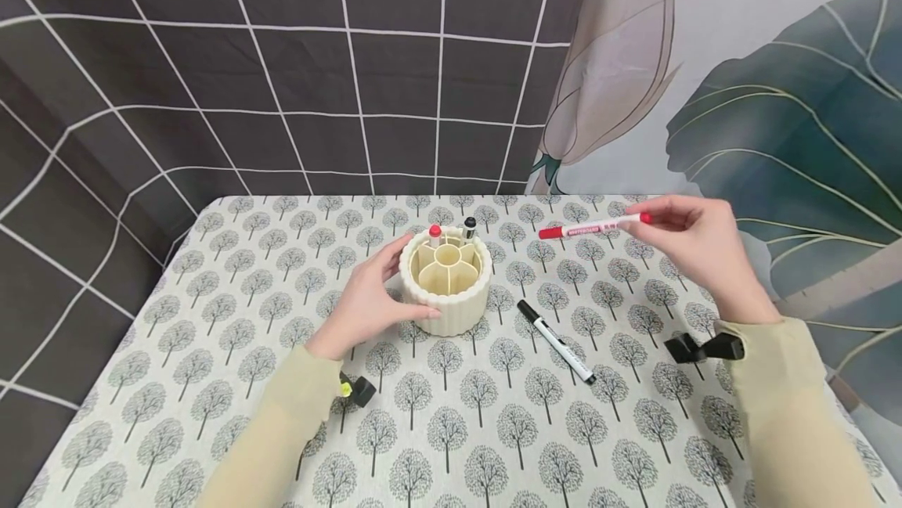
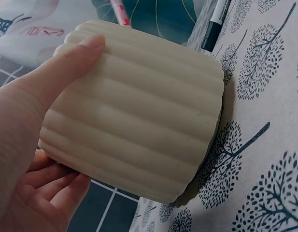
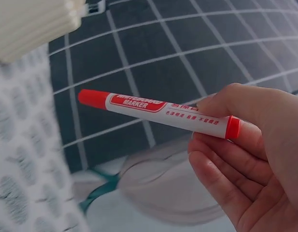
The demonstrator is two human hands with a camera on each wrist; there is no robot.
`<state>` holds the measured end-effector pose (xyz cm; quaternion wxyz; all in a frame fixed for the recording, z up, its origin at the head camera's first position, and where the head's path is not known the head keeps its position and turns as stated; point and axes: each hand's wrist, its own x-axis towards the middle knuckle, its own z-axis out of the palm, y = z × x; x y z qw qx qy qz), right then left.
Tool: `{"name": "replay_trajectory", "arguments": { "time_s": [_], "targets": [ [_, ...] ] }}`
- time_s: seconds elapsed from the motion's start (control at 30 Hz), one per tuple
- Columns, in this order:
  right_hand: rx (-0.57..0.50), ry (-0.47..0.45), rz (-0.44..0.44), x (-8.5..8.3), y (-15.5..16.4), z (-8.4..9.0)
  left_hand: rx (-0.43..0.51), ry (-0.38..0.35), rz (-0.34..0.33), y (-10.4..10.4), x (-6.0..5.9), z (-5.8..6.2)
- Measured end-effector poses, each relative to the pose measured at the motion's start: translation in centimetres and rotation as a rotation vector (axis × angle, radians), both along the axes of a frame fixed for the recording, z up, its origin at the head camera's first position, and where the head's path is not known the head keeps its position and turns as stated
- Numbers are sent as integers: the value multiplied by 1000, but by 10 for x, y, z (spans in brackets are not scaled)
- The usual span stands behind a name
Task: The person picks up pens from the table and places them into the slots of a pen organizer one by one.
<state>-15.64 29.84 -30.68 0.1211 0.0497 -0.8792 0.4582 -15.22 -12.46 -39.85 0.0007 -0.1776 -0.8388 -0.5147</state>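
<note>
A cream, ribbed pen holder (image 1: 451, 312) with several compartments stands on the table. My left hand (image 1: 369, 297) grips its left side, thumb across the front and fingers round the back; the left wrist view shows the thumb on the ribbed wall (image 2: 139, 106). Upright in its rear compartments are a red-topped marker (image 1: 434, 236) and a black-topped marker (image 1: 468, 229). Raised over the right side, my right hand (image 1: 694, 246) pinches a red whiteboard marker (image 3: 163, 111) near its tail end, its red cap pointing left toward the holder.
A black whiteboard marker (image 1: 557, 342) lies slantwise on the tree-print tablecloth (image 1: 444, 422), right of the holder. Behind the table hang a dark cloth with a white grid (image 1: 296, 70) and a leaf-patterned curtain (image 1: 789, 132). Both wrists carry small black camera mounts.
</note>
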Motion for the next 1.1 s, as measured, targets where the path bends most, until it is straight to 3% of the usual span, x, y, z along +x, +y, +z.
{"name": "replay_trajectory", "arguments": {
  "time_s": [0.2, 0.43, 0.6, 0.8, 1.1],
  "targets": [
    [-68, 65, 17, -1, -14, 27, -4, -10, 0, -1, 0, 2],
    [-206, 102, 81, 0, -38, 40, -8, -15, 2, -1, 0, 4],
    [-245, 132, 128, -1, -56, 41, -11, -8, 0, -1, 0, 3],
    [-203, 158, 180, -4, -73, 36, -12, -14, -1, -1, 0, 4],
    [-146, 100, 259, -13, -91, 22, -7, -28, -5, -1, 0, 4]
  ]
}}
